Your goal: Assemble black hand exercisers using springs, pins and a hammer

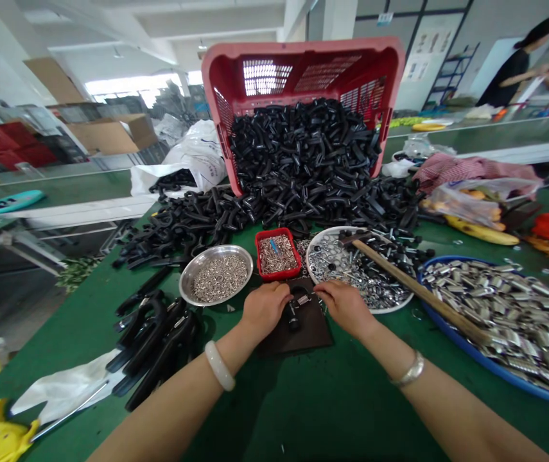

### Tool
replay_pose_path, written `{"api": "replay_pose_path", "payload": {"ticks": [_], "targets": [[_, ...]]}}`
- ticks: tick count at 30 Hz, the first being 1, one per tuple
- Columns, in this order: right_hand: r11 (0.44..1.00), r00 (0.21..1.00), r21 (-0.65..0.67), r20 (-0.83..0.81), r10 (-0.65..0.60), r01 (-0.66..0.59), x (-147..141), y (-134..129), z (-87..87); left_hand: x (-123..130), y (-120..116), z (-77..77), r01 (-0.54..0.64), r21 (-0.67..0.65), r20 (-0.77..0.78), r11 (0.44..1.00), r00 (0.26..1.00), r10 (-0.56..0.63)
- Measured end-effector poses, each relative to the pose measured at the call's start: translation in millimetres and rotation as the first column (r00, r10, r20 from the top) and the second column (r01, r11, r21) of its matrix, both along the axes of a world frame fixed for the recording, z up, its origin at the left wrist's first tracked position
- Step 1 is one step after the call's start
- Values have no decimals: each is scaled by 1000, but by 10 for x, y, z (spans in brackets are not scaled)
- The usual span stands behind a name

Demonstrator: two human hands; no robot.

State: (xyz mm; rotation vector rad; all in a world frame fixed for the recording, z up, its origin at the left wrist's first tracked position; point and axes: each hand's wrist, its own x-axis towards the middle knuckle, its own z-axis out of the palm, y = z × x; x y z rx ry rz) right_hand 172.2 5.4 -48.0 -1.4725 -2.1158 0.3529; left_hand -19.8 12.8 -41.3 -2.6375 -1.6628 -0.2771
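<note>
My left hand (265, 309) is closed around the left side of a small black part (293, 316), which sits over a dark square pad (310, 333). On the right, my right hand (344, 307) has its thumb and forefinger pinched together; what is between them is too small to make out. A small toothed metal piece (303, 299) lies between the hands, beside the black part. Just beyond the hands stand a red tray of small pins (278, 253), a metal bowl of small rings (219, 276) and a white plate of metal and black parts (341, 263).
A wooden-handled hammer (413, 282) lies across the white plate and a blue tray of metal pieces (510, 321). A tipped red crate (303, 48) spills black parts. Black clamps (153, 340) and a yellow-handled tool (9, 436) lie left. A person (508, 74) stands at back right.
</note>
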Motion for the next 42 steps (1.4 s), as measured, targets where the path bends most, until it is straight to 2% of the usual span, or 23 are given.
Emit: {"api": "replay_pose_path", "payload": {"ticks": [4, 8, 11, 14, 16, 20, 23, 26, 29, 31, 33, 35, 37, 39, 41, 42], "targets": [[995, 959, -62, 268, 96, -83, -74, 92, 39, -31, -46, -65, 31, 29, -28, 999, 999, -31], [990, 845, -78, 516, 139, -115, -186, 79, 153, -102, -92, -49, 122, 32, 41, 992, 992, -123], [978, 766, -44, 615, 186, -203, -291, 69, 227, -176, -138, -26, 168, 30, 70, 985, 983, -170], [952, 717, -49, 646, 260, -301, -309, 117, 227, -214, -187, -26, 185, -13, 48, 983, 982, -184], [956, 749, -51, 610, 260, -290, -255, 152, 175, -210, -219, -48, 168, -34, 46, 985, 985, -166], [987, 852, -3, 504, 143, -163, -125, 91, -26, -172, -273, -140, 104, -20, 66, 994, 993, -103], [985, 839, 74, 537, 92, -155, -102, -62, -172, -151, -298, -217, 77, -5, 57, 997, 995, -77], [972, 824, 141, 561, 80, -190, -102, -164, -232, -134, -306, -242, 73, -2, 37, 997, 997, -73], [965, 851, 182, 521, 69, -189, -65, -149, -215, -103, -274, -133, 69, -16, 31, 998, 997, -68], [960, 890, 214, 450, 69, -182, -22, -97, -190, -79, -204, 33, 71, -59, 47, 996, 997, -69], [957, 926, 232, 370, 79, -174, 19, -36, -161, -66, -81, 240, 88, -171, 82, 981, 994, -74], [966, 948, 198, 302, 102, -167, 50, 28, -122, -71, 84, 426, 112, -353, 136, 929, 988, -67], [979, 957, 107, 252, 141, -172, 65, 94, -65, -93, 260, 527, 188, -543, 189, 818, 977, -99], [980, 953, -4, 233, 194, -199, 64, 164, 5, -118, 404, 517, 261, -692, 243, 673, 962, -122], [972, 941, -99, 246, 232, -214, 50, 239, 78, -138, 493, 420, 268, -789, 291, 552, 956, -48], [967, 935, -140, 257, 245, -215, 38, 277, 109, -145, 515, 356, 258, -818, 312, 513, 950, 20]]}}
